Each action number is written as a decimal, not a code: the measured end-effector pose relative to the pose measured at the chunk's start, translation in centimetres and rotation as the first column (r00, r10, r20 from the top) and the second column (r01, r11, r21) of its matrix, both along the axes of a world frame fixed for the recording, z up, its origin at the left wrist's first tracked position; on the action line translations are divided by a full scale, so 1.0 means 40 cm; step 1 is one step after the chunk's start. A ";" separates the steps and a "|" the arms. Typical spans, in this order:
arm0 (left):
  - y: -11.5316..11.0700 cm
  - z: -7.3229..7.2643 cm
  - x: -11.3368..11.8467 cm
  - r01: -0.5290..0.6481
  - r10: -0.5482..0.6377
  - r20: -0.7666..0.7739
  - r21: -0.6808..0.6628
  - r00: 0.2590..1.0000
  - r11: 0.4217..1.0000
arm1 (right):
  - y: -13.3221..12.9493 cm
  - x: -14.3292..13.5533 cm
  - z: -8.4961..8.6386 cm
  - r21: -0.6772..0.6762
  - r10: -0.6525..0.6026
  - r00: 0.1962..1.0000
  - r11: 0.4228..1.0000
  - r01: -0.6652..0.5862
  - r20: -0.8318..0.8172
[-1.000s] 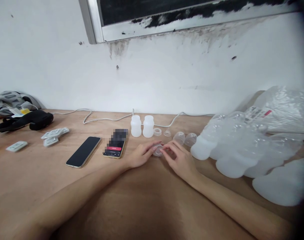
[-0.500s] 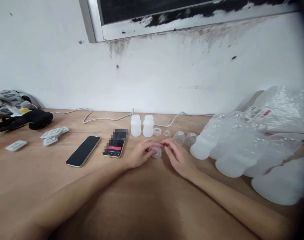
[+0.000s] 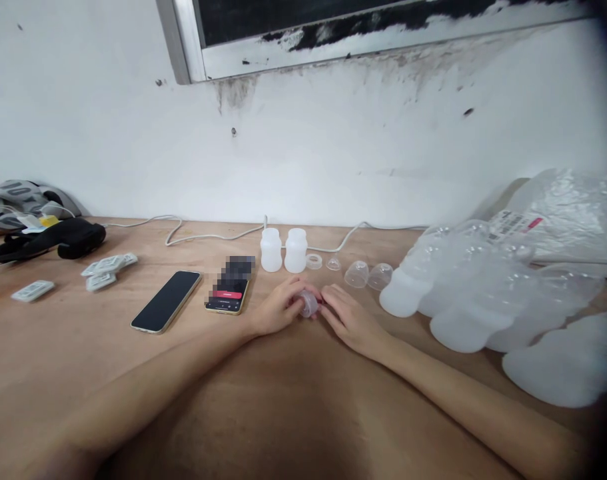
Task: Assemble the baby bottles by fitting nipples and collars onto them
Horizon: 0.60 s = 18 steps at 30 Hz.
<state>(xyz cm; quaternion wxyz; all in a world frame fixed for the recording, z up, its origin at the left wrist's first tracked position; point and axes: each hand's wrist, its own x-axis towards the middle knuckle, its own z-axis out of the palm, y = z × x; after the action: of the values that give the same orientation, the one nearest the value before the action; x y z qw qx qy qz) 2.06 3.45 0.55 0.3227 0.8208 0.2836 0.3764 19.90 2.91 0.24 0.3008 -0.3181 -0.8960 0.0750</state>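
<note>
Between my hands is a small translucent bottle collar ring (image 3: 309,304), tipped so that its side faces me. My left hand (image 3: 282,305) grips it from the left, thumb in front and fingers behind. The fingertips of my right hand (image 3: 344,313) are pinched at its right edge. Behind the hands stand two white, open-topped bottles (image 3: 271,251). Beside them lie another ring (image 3: 314,261) and a clear bottle nipple (image 3: 333,264). Two clear dome caps (image 3: 357,274) rest further right. Whether a nipple sits inside the held ring, I cannot tell.
Several frosted bottles with clear caps (image 3: 463,327) lie at the right, before a plastic bag (image 3: 568,213). To the left are two phones (image 3: 166,302), small white packets (image 3: 106,267) and a black strap-like item (image 3: 63,239). A white cable (image 3: 213,238) runs along the wall.
The ring has been tilted from facing upward to side-on. My right hand has moved slightly left and down, and its fingertips now meet the ring.
</note>
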 end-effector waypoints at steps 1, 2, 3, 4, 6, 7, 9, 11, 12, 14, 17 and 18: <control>-0.001 0.000 0.000 0.009 -0.009 0.004 -0.023 1.000 1.000 | 0.000 0.000 0.000 0.011 0.004 1.000 1.000 -0.004 -0.009; -0.003 0.002 0.000 0.020 -0.020 0.006 -0.048 1.000 0.999 | -0.001 0.001 0.001 0.018 0.010 1.000 1.000 -0.010 -0.021; -0.004 0.004 -0.002 0.027 -0.027 0.007 -0.069 1.000 0.997 | -0.002 0.002 0.002 0.023 0.017 0.999 1.000 -0.016 -0.035; -0.007 0.006 -0.004 0.029 -0.029 0.007 -0.082 1.000 0.996 | -0.004 0.003 0.003 0.025 0.022 0.999 0.999 -0.021 -0.049; -0.012 0.013 -0.008 0.014 -0.013 0.009 -0.090 1.000 0.996 | -0.008 0.004 0.005 0.029 0.016 0.997 0.999 -0.014 -0.076; -0.014 0.016 -0.010 0.004 -0.004 0.004 -0.093 1.000 0.996 | -0.009 0.005 0.005 0.034 0.007 0.996 0.999 -0.004 -0.086; -0.019 0.021 -0.008 -0.015 0.013 -0.022 -0.088 1.000 0.996 | -0.010 0.006 0.005 0.046 -0.012 0.995 0.999 0.017 -0.103; -0.022 0.024 -0.003 -0.030 0.027 -0.070 -0.042 0.997 0.999 | -0.009 0.006 0.004 0.059 -0.028 0.993 0.998 0.035 -0.112; -0.022 0.024 0.000 -0.037 0.037 -0.092 -0.006 0.995 0.999 | -0.009 0.007 0.003 0.063 -0.039 0.993 0.997 0.046 -0.114; -0.020 0.023 0.004 -0.048 0.053 -0.116 0.050 0.992 0.998 | -0.007 0.008 0.003 0.065 -0.061 0.992 0.996 0.068 -0.112; -0.015 0.018 0.006 -0.050 0.054 -0.117 0.039 0.992 0.998 | -0.004 0.010 0.003 0.068 -0.083 0.991 0.994 0.091 -0.106; -0.014 0.015 0.006 -0.049 0.052 -0.111 0.025 0.992 0.998 | -0.004 0.011 0.003 0.072 -0.088 0.991 0.993 0.095 -0.103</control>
<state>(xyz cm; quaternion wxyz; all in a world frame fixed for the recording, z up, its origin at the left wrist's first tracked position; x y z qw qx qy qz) 2.28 2.91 1.17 0.2876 0.8367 0.3176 0.3412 20.34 2.77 0.37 0.3601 -0.3429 -0.8666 0.0425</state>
